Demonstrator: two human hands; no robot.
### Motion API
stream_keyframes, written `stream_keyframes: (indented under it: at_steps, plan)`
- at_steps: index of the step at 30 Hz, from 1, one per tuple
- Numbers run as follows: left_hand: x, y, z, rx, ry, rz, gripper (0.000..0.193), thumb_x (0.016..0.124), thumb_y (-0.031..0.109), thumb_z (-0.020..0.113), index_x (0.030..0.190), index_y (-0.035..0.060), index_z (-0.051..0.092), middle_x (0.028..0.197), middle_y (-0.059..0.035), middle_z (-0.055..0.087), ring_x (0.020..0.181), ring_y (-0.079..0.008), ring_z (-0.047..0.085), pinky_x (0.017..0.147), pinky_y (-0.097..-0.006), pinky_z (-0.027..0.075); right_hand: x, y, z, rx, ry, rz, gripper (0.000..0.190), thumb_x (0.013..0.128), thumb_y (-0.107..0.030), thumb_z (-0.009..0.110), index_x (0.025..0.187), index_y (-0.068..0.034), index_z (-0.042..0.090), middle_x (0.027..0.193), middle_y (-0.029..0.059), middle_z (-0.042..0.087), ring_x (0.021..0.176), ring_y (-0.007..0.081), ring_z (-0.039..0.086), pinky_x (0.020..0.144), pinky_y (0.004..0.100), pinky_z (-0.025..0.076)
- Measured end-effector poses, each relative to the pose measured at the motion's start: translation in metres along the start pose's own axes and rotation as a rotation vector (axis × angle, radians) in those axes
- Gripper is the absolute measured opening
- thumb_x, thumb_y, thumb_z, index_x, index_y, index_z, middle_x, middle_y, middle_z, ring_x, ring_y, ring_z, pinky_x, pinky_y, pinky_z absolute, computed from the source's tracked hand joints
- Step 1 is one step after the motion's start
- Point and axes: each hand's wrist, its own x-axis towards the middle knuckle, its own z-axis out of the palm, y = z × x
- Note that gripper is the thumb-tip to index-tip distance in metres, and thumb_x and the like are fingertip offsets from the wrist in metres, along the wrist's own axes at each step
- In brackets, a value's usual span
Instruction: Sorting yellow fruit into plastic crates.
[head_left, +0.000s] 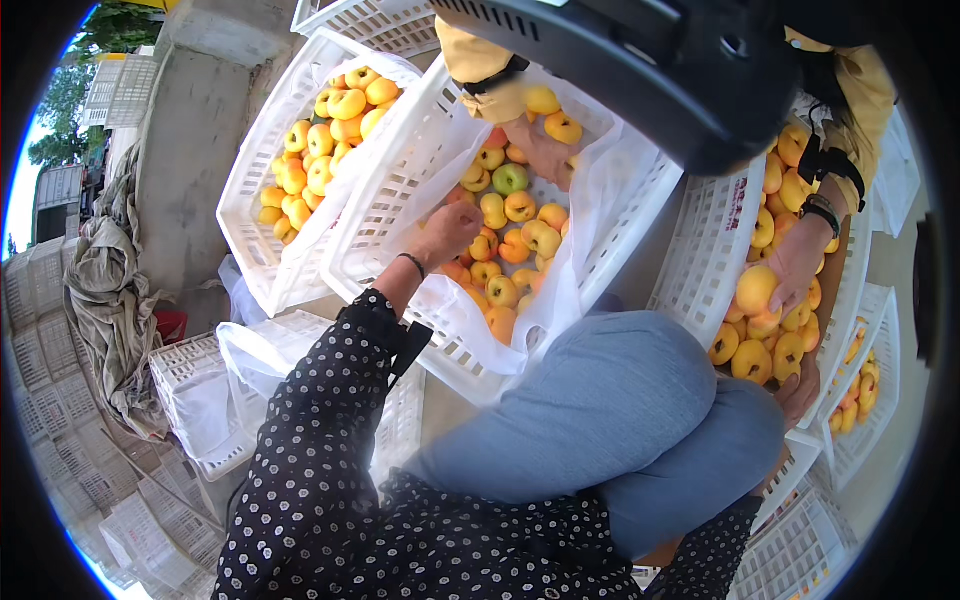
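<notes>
My left hand (448, 229), its fingers curled, is over the left side of a white plastic crate (375, 187) lined with white film. Whether anything is inside the curled fingers cannot be told. Flat yellow-orange peaches (514, 246), one of them green, lie loosely in the crate below. At the lower right, my right hand (801, 390) is at the near end of another crate (705, 255) heaped with peaches (752, 361); my knee hides part of it, and its grip is unclear. A co-worker's hand (544, 148) reaches into the middle crate, their other hand (796, 259) onto the right heap.
Another lined crate (247, 247) full of peaches stands at the left, beside a concrete pillar (191, 165). An upturned crate with plastic film (251, 360) is nearer. Stacked crates (60, 352) line the far left. A dark device (637, 67) blocks the upper view.
</notes>
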Motion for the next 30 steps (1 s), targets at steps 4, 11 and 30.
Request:
stream_keyframes:
  at_steps: [4, 11, 30]
  plan:
    - [0.042, -0.049, 0.028, 0.695, -0.029, -0.066, 0.049, 0.079, 0.013, 0.052, 0.127, 0.0032, 0.052, 0.123, -0.0238, 0.056, 0.118, -0.0419, 0.05, 0.101, -0.0443, 0.042, -0.013, 0.001, 0.012, -0.043, -0.008, 0.054, 0.033, 0.096, -0.015, 0.045, 0.124, -0.001, 0.055, 0.123, 0.0181, 0.053, 0.117, 0.0325, 0.05, 0.1, 0.0425, 0.039]
    - [0.064, -0.051, 0.076, 0.855, 0.304, -0.138, 0.053, 0.077, 0.024, 0.063, 0.122, 0.0015, 0.047, 0.128, -0.0181, 0.047, 0.121, -0.0353, 0.045, 0.099, -0.0428, 0.039, -0.006, -0.018, 0.005, -0.004, -0.024, 0.145, 0.031, 0.093, -0.012, 0.047, 0.12, -0.002, 0.057, 0.123, 0.0178, 0.052, 0.115, 0.034, 0.051, 0.099, 0.042, 0.04]
    - [0.028, -0.006, 0.061, 0.043, -0.119, 0.162, 0.054, 0.071, 0.013, 0.078, 0.116, 0.0057, 0.047, 0.103, -0.0094, 0.057, 0.084, -0.0173, 0.06, 0.075, -0.0303, 0.051, -0.015, -0.006, 0.011, 0.036, 0.019, 0.086, 0.028, 0.087, -0.01, 0.052, 0.113, -0.002, 0.057, 0.118, 0.0183, 0.054, 0.105, 0.0327, 0.055, 0.092, 0.0406, 0.044]
